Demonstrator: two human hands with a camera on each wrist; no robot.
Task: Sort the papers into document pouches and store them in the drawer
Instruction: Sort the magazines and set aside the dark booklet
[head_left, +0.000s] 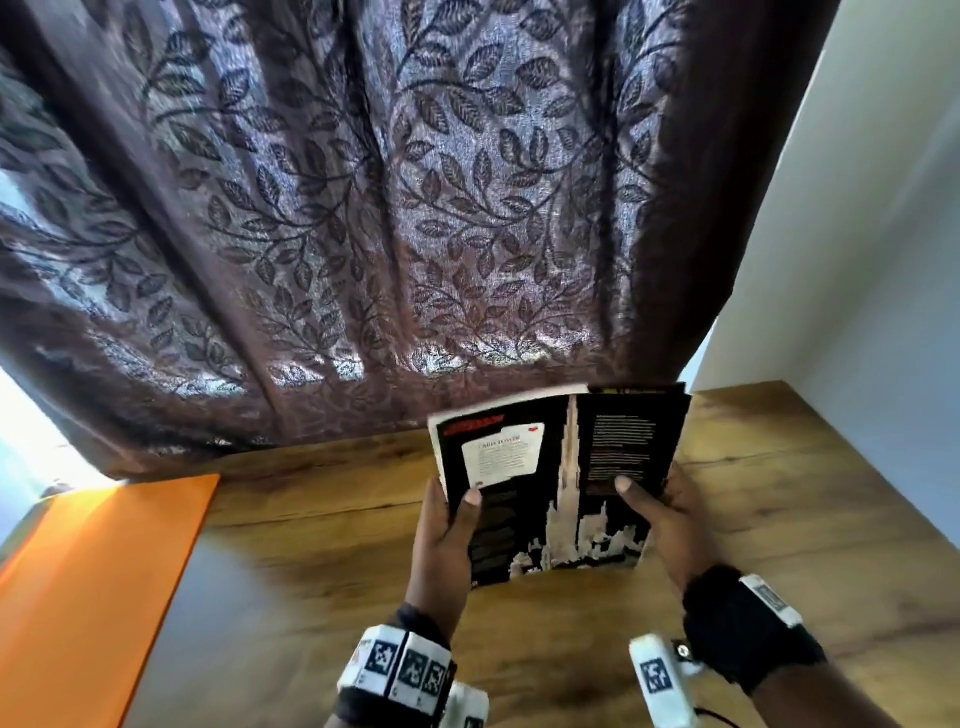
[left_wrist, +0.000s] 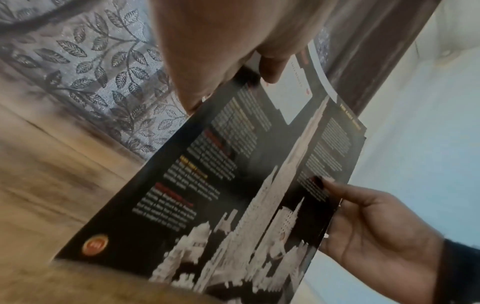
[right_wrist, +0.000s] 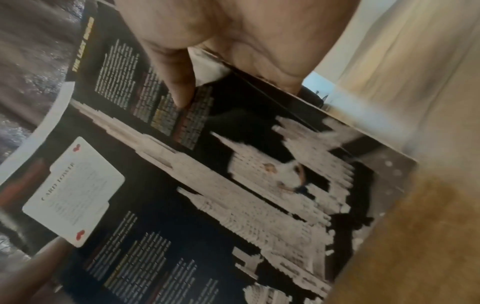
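Black glossy pages of an open magazine (head_left: 561, 483) are facing the person, showing a white tower of stacked cards across the fold and a white playing-card panel headed "CARD TOWER" on the left page. The magazine is being held tilted above a wooden desk (head_left: 779, 519), its lower edge close to the desk surface; whether it is touching cannot be told.

The left hand (head_left: 441, 540) is gripping the left page edge, thumb lying on the printed face just below the card panel and fingers curled behind the pages. The right hand (head_left: 660, 519) is gripping the right page edge in the same manner, thumb pressing on the text column and fingers wrapped behind. Both forearms are rising from the lower frame edge, each wrist carrying a band with black-and-white markers.

In the left wrist view the right hand's thumb (left_wrist: 335, 185) is resting flat on the right page. In the right wrist view that thumb (right_wrist: 179, 82) is pointing down onto the text block.

An orange document pouch (head_left: 104, 571) is lying flat on the desk, well apart to the left. A brown leaf-patterned curtain (head_left: 363, 208) is hanging behind the desk.
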